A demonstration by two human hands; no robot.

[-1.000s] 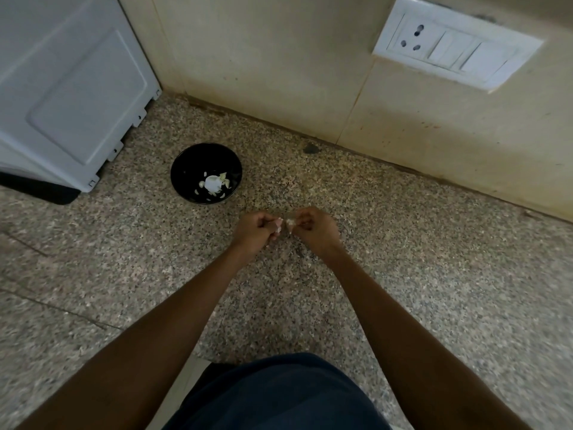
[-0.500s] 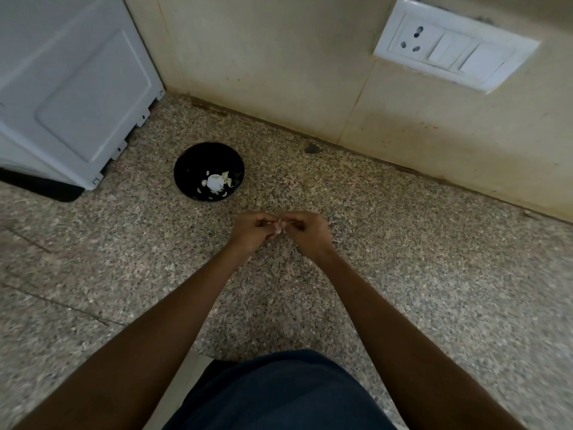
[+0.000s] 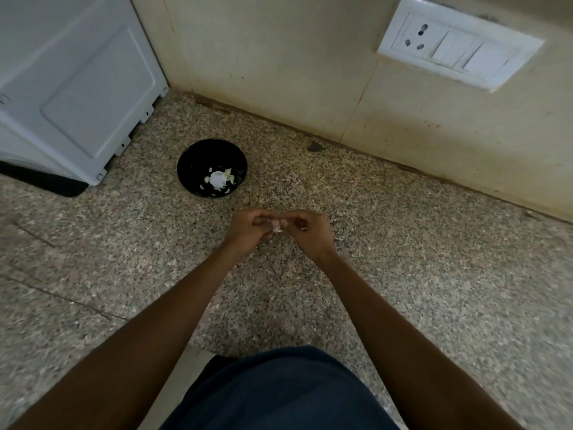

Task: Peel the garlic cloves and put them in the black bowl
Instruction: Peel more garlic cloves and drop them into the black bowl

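One round black bowl [image 3: 212, 167] sits on the speckled stone counter [image 3: 403, 243]. Inside it lie one larger white garlic piece [image 3: 218, 178] and several small pale bits, too small to count surely. Two bare hands show, the left hand [image 3: 250, 228] and the right hand [image 3: 307, 228], with one small pale garlic clove [image 3: 277, 225] between them. One white switch plate [image 3: 459, 41] carries one three-hole socket and three switches. One white appliance [image 3: 74, 85] stands at the left.

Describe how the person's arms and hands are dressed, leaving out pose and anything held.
Both forearms are bare to the frame edge: no sleeves, gloves, watch or bracelets show. The left hand and right hand show no visible rings. Dark blue clothing covers the body below.
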